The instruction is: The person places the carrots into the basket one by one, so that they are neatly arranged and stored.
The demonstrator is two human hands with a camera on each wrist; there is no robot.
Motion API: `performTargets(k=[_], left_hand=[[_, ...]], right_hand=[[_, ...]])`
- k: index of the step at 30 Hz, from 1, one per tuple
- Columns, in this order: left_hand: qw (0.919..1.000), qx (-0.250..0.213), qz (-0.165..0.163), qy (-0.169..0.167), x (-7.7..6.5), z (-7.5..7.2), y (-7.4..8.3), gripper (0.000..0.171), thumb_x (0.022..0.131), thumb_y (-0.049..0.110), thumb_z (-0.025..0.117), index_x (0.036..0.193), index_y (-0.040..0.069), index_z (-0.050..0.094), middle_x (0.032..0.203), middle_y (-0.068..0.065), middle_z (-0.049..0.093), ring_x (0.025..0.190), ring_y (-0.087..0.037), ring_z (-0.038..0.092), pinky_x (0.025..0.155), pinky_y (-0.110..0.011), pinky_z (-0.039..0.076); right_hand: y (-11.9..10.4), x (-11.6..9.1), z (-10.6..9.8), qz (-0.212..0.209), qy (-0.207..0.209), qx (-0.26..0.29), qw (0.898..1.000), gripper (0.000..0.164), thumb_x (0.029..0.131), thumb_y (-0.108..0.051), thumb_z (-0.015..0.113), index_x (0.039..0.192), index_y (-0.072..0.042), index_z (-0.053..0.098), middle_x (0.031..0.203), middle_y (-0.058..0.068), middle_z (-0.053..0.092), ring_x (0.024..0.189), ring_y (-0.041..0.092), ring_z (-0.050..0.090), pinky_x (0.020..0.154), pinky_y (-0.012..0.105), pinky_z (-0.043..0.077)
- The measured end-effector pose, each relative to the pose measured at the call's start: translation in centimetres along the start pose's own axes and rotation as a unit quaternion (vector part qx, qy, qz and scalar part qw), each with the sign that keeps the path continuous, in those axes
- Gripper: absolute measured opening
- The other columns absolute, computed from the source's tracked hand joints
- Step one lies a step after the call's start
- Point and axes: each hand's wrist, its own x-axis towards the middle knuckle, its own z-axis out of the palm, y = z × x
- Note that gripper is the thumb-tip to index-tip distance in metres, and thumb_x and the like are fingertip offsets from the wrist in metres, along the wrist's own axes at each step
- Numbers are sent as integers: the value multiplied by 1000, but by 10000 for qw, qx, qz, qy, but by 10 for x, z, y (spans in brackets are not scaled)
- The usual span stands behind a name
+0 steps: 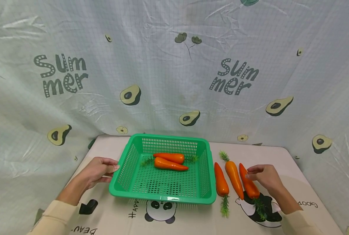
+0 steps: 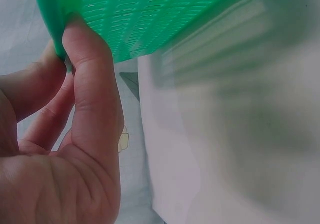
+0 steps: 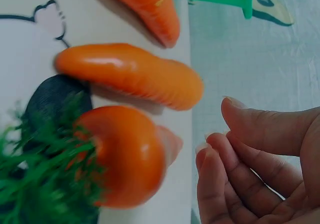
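A green plastic basket (image 1: 189, 200) with perforated walls stands at the middle of the table. My left hand (image 1: 99, 171) pinches its left rim between thumb and fingers, as the left wrist view shows up close. Inside lie two orange carrots with green tops, the front carrot (image 1: 171, 164) partly covering the back carrot (image 1: 174, 158). Right of the basket are a left carrot (image 1: 221, 181), a middle carrot (image 1: 234, 179) and a right carrot (image 1: 250, 186). Beside the right carrot is my right hand (image 1: 265, 178), its fingers loosely bent; a gap separates them from the carrots in the right wrist view.
The pale table cover (image 1: 104, 215) carries printed pandas and lettering. Behind the table and along its sides hangs a light curtain (image 1: 162, 75) with avocado prints. In the left wrist view, the basket casts a shadow on the table.
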Motion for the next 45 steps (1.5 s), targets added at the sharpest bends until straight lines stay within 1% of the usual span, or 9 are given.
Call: performTargets(k=[6, 10, 13, 16, 19, 24, 29, 36, 45], left_hand=[[10000, 16, -12, -5, -1, 0, 1, 38, 103, 9, 64, 134, -13, 60, 90, -2, 73, 78, -15, 70, 69, -32, 64], [10000, 18, -19, -8, -1, 0, 2, 39, 103, 9, 64, 135, -13, 59, 91, -3, 73, 79, -15, 70, 69, -32, 64], [10000, 24, -29, 4, -2, -1, 2, 39, 103, 9, 64, 135, -13, 59, 91, -3, 73, 80, -15, 70, 69, -32, 64], [10000, 41, -25, 11, -3, -1, 3, 38, 103, 9, 64, 134, -13, 60, 92, -3, 73, 80, -15, 70, 69, -32, 63], [10000, 37, -27, 6, -3, -1, 3, 38, 103, 9, 64, 134, -13, 60, 92, -3, 73, 79, -15, 70, 69, -32, 63], [10000, 25, -36, -5, -4, 0, 3, 38, 103, 9, 64, 134, -13, 60, 91, -3, 72, 79, -15, 69, 69, -32, 63], [10000, 20, -43, 2, -4, 0, 3, 39, 103, 9, 64, 134, -13, 59, 91, -3, 72, 79, -15, 69, 69, -32, 63], [10000, 35, -43, -20, -2, 0, 3, 40, 103, 9, 64, 135, -13, 58, 92, -3, 72, 79, -15, 69, 69, -32, 63], [10000, -11, -14, -18, -1, 0, 1, 39, 103, 9, 64, 135, -13, 59, 90, -3, 72, 79, -15, 69, 68, -32, 63]], right_hand=[[11, -2, -2, 180, -14, -3, 9998, 47, 90, -16, 80, 126, 9, 66, 116, 24, 72, 99, 29, 69, 102, 64, 50], [15, -4, -1, 309, 0, -41, 9995, 53, 88, -18, 81, 130, 9, 64, 121, 26, 69, 103, 32, 67, 99, 60, 52], [18, -5, 1, 383, -33, -80, 9992, 58, 87, -20, 83, 132, 10, 62, 124, 29, 67, 106, 35, 63, 93, 51, 57], [20, -5, 5, 401, -95, -100, 9991, 63, 85, -21, 85, 134, 11, 60, 123, 29, 65, 103, 34, 63, 85, 42, 61], [23, -4, 7, 400, -164, -122, 9990, 68, 83, -23, 87, 133, 12, 59, 118, 28, 65, 98, 31, 64, 81, 39, 62], [25, -2, 9, 547, -291, -193, 9979, 71, 81, -28, 89, 131, 13, 58, 114, 29, 66, 87, 24, 66, 76, 38, 64], [24, -1, 9, 758, -427, -59, 9962, 65, 83, -24, 87, 128, 14, 59, 114, 30, 65, 81, 19, 67, 75, 39, 65], [21, -1, 6, 858, -521, 139, 9949, 57, 84, -19, 84, 124, 14, 63, 111, 27, 66, 80, 19, 67, 75, 42, 65], [12, 0, 0, 664, -506, 76, 9965, 57, 84, -20, 83, 127, 13, 63, 118, 31, 65, 85, 22, 67, 78, 44, 65]])
